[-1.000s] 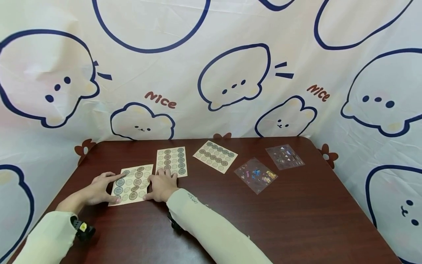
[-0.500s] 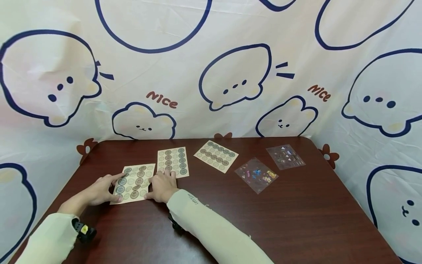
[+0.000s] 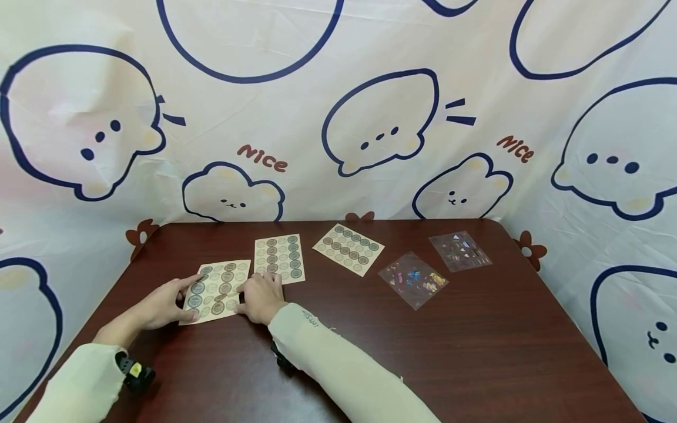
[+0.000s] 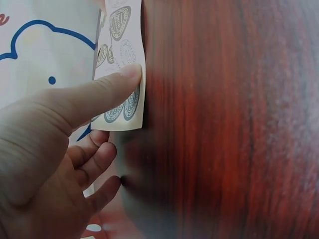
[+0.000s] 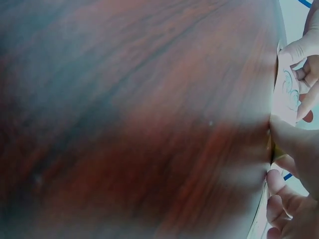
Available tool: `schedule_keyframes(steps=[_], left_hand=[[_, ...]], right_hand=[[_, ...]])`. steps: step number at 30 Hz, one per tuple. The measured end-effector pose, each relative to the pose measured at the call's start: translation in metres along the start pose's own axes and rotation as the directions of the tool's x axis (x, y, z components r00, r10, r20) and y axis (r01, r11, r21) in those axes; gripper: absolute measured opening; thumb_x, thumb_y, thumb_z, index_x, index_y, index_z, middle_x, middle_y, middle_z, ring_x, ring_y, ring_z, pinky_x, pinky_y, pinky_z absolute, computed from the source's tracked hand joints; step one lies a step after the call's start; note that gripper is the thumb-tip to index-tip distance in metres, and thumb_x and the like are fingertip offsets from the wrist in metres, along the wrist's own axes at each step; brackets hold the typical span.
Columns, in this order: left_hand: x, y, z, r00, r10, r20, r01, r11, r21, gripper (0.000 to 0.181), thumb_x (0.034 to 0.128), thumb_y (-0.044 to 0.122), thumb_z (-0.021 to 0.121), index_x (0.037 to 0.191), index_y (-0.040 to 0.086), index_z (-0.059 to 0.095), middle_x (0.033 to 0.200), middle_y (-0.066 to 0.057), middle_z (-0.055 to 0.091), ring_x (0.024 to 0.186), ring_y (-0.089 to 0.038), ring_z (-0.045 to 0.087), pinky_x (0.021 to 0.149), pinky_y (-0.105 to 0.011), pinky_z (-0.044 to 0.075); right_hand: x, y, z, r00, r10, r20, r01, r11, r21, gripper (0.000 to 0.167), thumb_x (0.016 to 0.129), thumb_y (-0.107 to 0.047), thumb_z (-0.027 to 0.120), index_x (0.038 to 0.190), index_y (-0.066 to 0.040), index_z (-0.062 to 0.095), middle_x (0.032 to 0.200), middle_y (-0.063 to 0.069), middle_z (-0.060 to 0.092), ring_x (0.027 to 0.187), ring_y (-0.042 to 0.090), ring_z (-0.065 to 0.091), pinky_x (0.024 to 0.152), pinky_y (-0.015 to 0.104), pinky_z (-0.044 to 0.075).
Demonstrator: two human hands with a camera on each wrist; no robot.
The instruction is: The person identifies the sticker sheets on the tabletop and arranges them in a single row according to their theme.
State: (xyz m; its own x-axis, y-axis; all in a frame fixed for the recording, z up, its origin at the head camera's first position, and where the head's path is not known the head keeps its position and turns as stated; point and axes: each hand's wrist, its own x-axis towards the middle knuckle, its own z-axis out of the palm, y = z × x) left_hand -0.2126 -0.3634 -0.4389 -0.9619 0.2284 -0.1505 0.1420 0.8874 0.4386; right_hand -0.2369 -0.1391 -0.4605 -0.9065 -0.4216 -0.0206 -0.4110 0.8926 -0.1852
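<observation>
A cream sheet of round stickers (image 3: 214, 289) lies at the table's left, between the two hands. My left hand (image 3: 158, 305) grips its left side, index finger by the upper corner and thumb by the lower one. In the left wrist view the thumb of the left hand (image 4: 55, 129) lies across the printed face of the sheet (image 4: 119, 42), other fingers beyond its edge. My right hand (image 3: 261, 298) holds the right side, its fingertips overlapping the lower edge of a second sheet (image 3: 278, 252). The right wrist view shows the right hand (image 5: 296, 172) at the sheet (image 5: 286, 94).
A third cream sticker sheet (image 3: 349, 249) lies tilted at the back middle of the brown table (image 3: 423, 364). Right of it are two clear sheets, one with colourful stickers (image 3: 414, 280), one with small pale shapes (image 3: 460, 251). A patterned cloth (image 3: 296, 117) hangs behind.
The held sheet has shifted very slightly away from me, and the left hand slightly rightward with it. The right hand is almost still, and the other sheets lie as before.
</observation>
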Motion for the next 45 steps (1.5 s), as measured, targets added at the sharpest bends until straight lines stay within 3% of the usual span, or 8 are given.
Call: schedule_keyframes(steps=[9,15,18,23,25,32,38,45], left_hand=[[0.0,0.003,0.002,1.0,0.001,-0.024,-0.001,1.0,0.003,0.098,0.0749,0.025,0.089,0.149,-0.012,0.037,0.095,-0.01,0.05,0.088,-0.022,0.047,0.074,-0.032,0.036],[-0.003,0.003,0.003,0.998,-0.013,-0.055,0.012,1.0,-0.012,0.098,0.0763,0.025,0.088,0.15,-0.011,0.035,0.094,-0.009,0.052,0.086,-0.021,0.048,0.072,-0.029,0.036],[-0.005,0.003,0.002,0.997,-0.009,-0.074,0.006,0.999,-0.043,0.099,0.078,0.027,0.087,0.152,-0.011,0.032,0.093,-0.009,0.054,0.085,-0.02,0.048,0.069,-0.026,0.036],[-0.008,0.005,0.0,0.995,-0.005,-0.101,-0.003,0.997,-0.082,0.1,0.0808,0.03,0.085,0.154,-0.009,0.029,0.095,-0.01,0.056,0.086,-0.02,0.05,0.067,-0.024,0.036],[-0.009,0.007,0.0,0.995,-0.005,-0.104,-0.005,0.996,-0.093,0.099,0.0816,0.03,0.085,0.154,-0.008,0.029,0.096,-0.01,0.056,0.087,-0.02,0.05,0.067,-0.023,0.037],[-0.015,0.01,-0.002,0.992,-0.004,-0.129,-0.009,0.995,-0.1,0.098,0.081,0.029,0.085,0.154,-0.008,0.031,0.095,-0.009,0.054,0.088,-0.021,0.05,0.065,-0.023,0.037],[-0.019,0.012,-0.004,0.989,0.006,-0.149,-0.019,0.996,-0.087,0.095,0.081,0.029,0.086,0.153,-0.007,0.034,0.096,-0.008,0.055,0.085,-0.017,0.05,0.065,-0.022,0.038],[-0.025,0.014,-0.006,0.984,0.035,-0.173,-0.056,0.991,-0.118,0.088,0.0797,0.026,0.086,0.147,-0.009,0.042,0.097,-0.008,0.061,0.079,-0.006,0.052,0.067,-0.021,0.044]], right_hand=[[-0.003,-0.001,-0.004,0.999,-0.005,-0.042,0.006,0.999,0.038,0.038,0.086,-0.047,0.078,0.123,-0.046,0.07,0.123,-0.027,0.068,0.098,0.007,0.055,0.081,0.027,0.029],[-0.005,0.001,-0.008,0.999,-0.01,-0.037,0.018,0.976,0.217,0.051,0.084,-0.041,0.082,0.132,-0.035,0.066,0.119,-0.02,0.071,0.105,0.009,0.06,0.09,0.025,0.034],[-0.004,0.005,-0.008,1.0,-0.012,-0.025,0.022,0.911,0.412,0.063,0.085,-0.029,0.082,0.143,-0.026,0.057,0.102,-0.011,0.072,0.089,0.006,0.062,0.088,0.019,0.039],[-0.003,0.009,-0.013,1.0,-0.019,0.017,0.002,0.721,0.693,0.073,0.088,-0.011,0.079,0.152,-0.017,0.045,0.074,-0.006,0.056,0.055,0.005,0.047,0.072,0.015,0.042],[-0.003,0.01,-0.016,1.0,-0.018,0.018,0.0,0.694,0.72,0.074,0.088,-0.009,0.079,0.153,-0.016,0.044,0.07,-0.007,0.053,0.053,0.005,0.045,0.07,0.015,0.042],[-0.007,0.01,-0.021,1.0,-0.026,0.009,0.013,0.74,0.672,0.076,0.086,-0.013,0.081,0.153,-0.018,0.045,0.071,-0.008,0.052,0.057,0.004,0.044,0.072,0.015,0.042],[-0.01,0.013,-0.024,0.996,-0.078,-0.04,0.086,0.789,0.608,0.079,0.084,-0.017,0.083,0.153,-0.012,0.044,0.068,-0.012,0.052,0.059,0.0,0.045,0.074,0.01,0.041],[-0.017,0.015,-0.028,0.991,-0.127,-0.042,0.127,0.796,0.591,0.08,0.084,-0.02,0.084,0.153,-0.01,0.044,0.072,-0.015,0.056,0.061,-0.001,0.047,0.076,0.009,0.041]])
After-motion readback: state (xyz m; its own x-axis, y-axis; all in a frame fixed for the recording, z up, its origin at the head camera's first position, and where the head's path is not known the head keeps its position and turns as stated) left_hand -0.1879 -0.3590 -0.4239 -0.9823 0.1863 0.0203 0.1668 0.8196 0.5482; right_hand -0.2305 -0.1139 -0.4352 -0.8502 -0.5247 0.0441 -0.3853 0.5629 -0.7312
